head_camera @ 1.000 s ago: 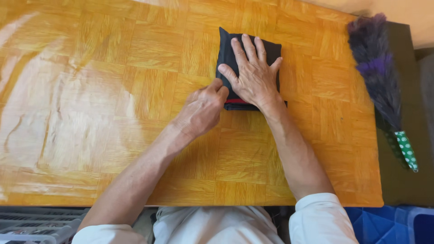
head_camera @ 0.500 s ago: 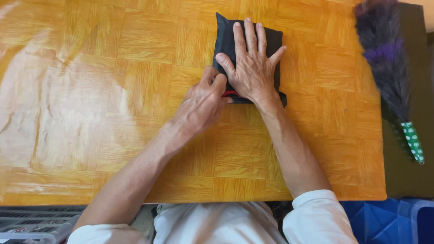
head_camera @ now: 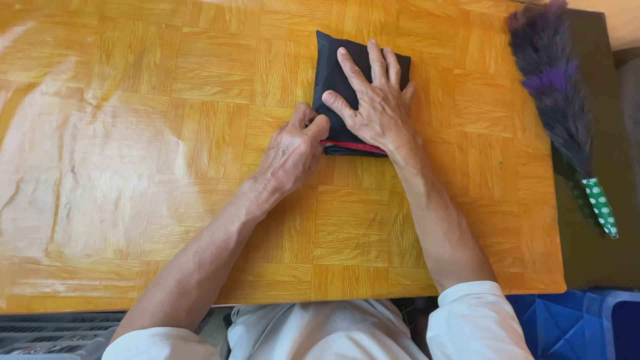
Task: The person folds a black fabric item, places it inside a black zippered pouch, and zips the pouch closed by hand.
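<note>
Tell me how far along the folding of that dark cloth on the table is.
Mostly done, it seems: the dark cloth already lies as a compact rectangle with a red edge on the wooden table. In hand: the right hand presses flat on top, and the left hand pinches the near left corner. Left: apparently only tidying that corner and letting go.

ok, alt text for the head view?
Right hand lies flat on a folded dark cloth on a wooden table; left hand pinches its near-left edge. A purple duster lies at the right.
</note>
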